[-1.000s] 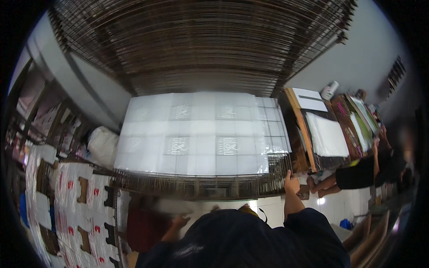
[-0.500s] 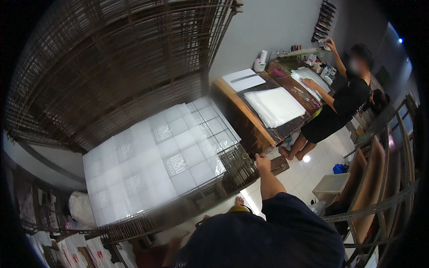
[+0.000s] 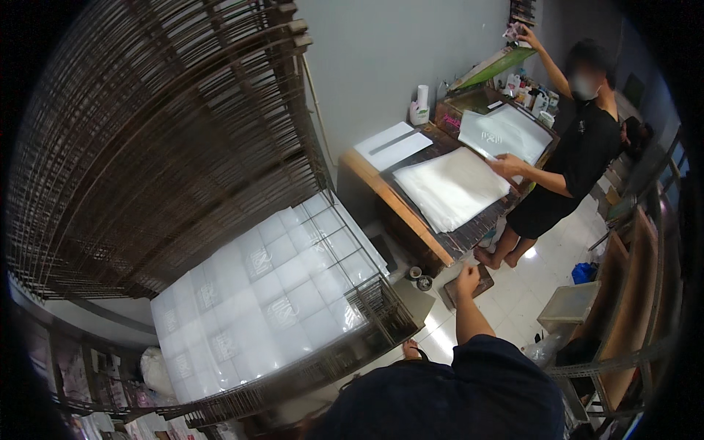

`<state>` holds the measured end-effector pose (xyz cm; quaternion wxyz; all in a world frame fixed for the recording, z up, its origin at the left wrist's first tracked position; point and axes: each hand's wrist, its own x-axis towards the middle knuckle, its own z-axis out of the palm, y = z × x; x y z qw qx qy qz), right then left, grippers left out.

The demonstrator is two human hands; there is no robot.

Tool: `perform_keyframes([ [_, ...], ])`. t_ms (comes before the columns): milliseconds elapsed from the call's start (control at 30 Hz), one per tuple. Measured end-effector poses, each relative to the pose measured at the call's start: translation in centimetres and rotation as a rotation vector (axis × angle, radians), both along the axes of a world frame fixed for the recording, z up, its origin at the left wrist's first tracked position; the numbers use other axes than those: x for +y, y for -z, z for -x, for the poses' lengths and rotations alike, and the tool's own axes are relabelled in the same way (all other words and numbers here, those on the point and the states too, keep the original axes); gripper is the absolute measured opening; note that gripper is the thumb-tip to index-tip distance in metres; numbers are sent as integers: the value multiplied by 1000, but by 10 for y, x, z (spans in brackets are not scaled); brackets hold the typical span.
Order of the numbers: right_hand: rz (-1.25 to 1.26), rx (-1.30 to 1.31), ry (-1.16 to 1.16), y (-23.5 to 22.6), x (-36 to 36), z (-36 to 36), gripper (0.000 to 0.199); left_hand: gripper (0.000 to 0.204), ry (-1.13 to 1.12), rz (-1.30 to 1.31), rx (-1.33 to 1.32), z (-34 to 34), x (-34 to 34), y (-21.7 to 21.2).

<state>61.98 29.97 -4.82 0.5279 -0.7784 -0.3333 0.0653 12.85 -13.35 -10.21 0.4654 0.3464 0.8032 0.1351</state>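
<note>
My right hand [image 3: 467,282] is curled closed in front of me, between the drying rack and the workbench, with nothing visible in it. My left hand is out of sight. To my left, printed clear plastic bags [image 3: 242,293] lie in overlapping rows on a low tier of the wire drying rack [image 3: 367,297]. Beyond my right hand, a co-worker [image 3: 565,154] stands at the wooden workbench [image 3: 400,205]. One of the co-worker's hands holds a printed plastic bag [image 3: 484,136]; the other is raised with a crumpled pinkish cloth [image 3: 513,31] at the edge of a tilted, green-faced printing screen [image 3: 491,70].
On the bench lie a stack of whitish plastic sheets [image 3: 451,187] and white boards [image 3: 385,143]; bottles [image 3: 535,95] stand behind. The rack's raised tiers [image 3: 169,125] tower at left. A dark low step [image 3: 480,290], a pale bin [image 3: 568,306] and wooden panels [image 3: 631,293] stand rightward.
The co-worker has lifted a printed bag off the bench, and the screen stands more tilted up. My view has shifted. My right hand now shows farther from the rack; the blurred left arm has left view.
</note>
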Motion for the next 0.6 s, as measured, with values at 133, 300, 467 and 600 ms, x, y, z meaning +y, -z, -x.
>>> perform_keyframes([
  [133,-321,1286,-35,-19,87,-61,72,33,-5,-33,-1,-33,19,-23],
  [300,-672,1663,-61,-59,143,-91,90,32,-29,-50,31,-68,16,-46],
  [467,-552,1704,-51,-21,191,-113,87,31,-64,-110,63,-101,8,-58],
  [600,-350,1497,3,16,230,-135,52,31,10,-141,198,-132,55,-122],
])
